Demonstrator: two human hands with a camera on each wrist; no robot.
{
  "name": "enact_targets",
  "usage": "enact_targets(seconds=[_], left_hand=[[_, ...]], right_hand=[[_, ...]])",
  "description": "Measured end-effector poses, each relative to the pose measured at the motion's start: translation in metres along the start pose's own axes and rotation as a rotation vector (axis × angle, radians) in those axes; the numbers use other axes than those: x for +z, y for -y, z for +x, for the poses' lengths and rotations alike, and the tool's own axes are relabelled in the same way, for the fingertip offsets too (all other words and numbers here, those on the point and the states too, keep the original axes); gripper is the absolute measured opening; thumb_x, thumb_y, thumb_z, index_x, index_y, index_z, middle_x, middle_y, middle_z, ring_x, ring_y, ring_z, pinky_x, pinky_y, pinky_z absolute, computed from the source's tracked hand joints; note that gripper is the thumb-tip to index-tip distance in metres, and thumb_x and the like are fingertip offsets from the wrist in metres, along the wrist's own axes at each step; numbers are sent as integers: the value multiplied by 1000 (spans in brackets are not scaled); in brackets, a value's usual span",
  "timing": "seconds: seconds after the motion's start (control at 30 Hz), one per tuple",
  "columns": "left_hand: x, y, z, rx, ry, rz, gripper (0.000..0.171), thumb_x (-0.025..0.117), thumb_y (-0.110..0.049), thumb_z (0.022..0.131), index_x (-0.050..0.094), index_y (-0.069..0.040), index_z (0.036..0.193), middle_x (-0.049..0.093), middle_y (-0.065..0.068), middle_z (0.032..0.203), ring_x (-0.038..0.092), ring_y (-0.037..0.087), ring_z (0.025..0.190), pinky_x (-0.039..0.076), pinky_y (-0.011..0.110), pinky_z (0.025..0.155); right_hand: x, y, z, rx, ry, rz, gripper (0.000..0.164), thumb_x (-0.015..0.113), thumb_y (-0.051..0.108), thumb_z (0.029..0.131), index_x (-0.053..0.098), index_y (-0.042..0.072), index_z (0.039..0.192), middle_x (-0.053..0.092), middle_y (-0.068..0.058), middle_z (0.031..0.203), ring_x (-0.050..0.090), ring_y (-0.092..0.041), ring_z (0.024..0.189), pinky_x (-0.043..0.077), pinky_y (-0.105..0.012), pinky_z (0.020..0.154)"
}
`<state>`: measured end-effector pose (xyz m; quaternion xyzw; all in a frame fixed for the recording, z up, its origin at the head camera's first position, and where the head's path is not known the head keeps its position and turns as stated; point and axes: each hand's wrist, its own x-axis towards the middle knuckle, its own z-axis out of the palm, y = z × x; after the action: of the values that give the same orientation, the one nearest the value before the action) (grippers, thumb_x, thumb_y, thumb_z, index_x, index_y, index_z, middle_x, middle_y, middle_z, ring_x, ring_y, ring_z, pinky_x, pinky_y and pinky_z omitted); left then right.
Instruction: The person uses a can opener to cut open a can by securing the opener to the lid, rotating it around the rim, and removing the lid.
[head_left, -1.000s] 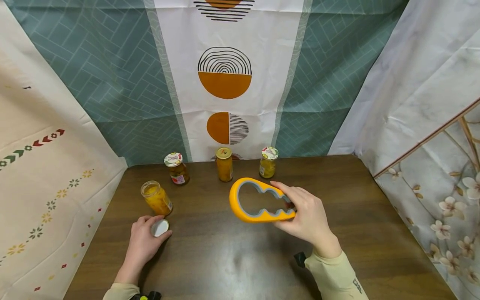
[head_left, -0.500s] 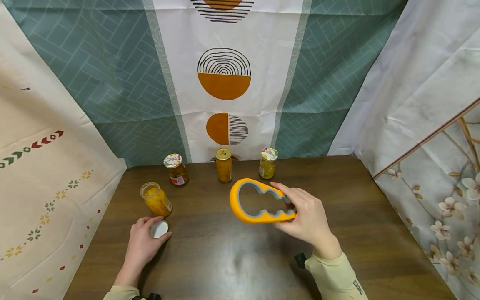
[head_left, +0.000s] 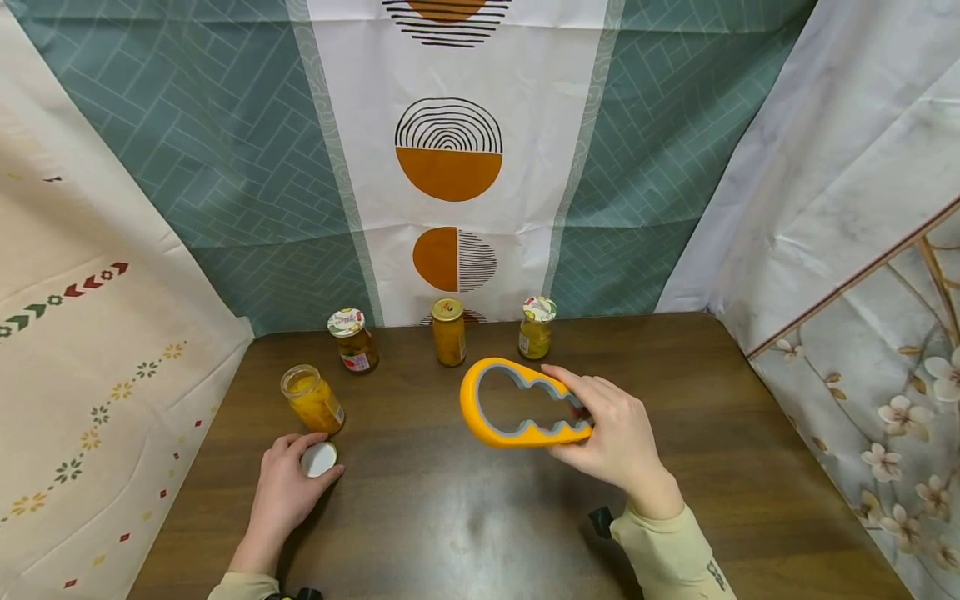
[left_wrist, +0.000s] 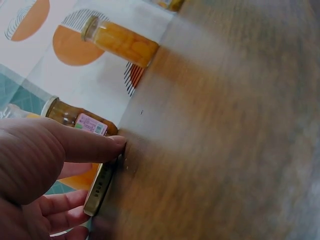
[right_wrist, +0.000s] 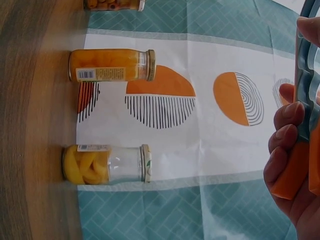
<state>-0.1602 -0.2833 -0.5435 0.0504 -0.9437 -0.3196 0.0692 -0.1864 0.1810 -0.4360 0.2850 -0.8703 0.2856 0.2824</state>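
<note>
Toward eight o'clock in the head view, the left hand (head_left: 285, 485) pinches a round, white-lined metal lid (head_left: 319, 459), at six o'clock from an open glass jar of yellow fruit (head_left: 318, 407); toward four, the right hand (head_left: 617, 427) grasps a loop-shaped, grey-lined orange plastic opener (head_left: 471, 402).

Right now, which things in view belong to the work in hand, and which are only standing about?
Probably in use:
orange opener, in the right hand
lid, in the left hand
open jar

Probably idle:
left closed jar
middle closed jar
right closed jar
</note>
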Motion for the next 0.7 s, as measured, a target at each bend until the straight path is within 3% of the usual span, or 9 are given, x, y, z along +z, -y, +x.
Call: enact_targets(seconds=[0.27, 0.7], left_hand=[[2, 3, -2, 48, -52, -17, 57, 96, -16, 79, 72, 2, 127, 57, 32, 129, 50, 52, 118, 43, 59, 88], [1, -1, -2, 43, -70, -50, 57, 95, -18, 82, 70, 3, 129, 56, 31, 130, 52, 50, 119, 43, 60, 92]], right_hand=[[0, 0, -1, 1, -2, 5, 78, 88, 36, 69, 68, 23, 143, 60, 12, 83, 53, -5, 72, 49, -30, 60], [-2, 0, -1, 10, 3, 3, 78, 87, 35, 68, 68, 24, 143, 62, 12, 85, 53, -5, 72, 49, -30, 60]])
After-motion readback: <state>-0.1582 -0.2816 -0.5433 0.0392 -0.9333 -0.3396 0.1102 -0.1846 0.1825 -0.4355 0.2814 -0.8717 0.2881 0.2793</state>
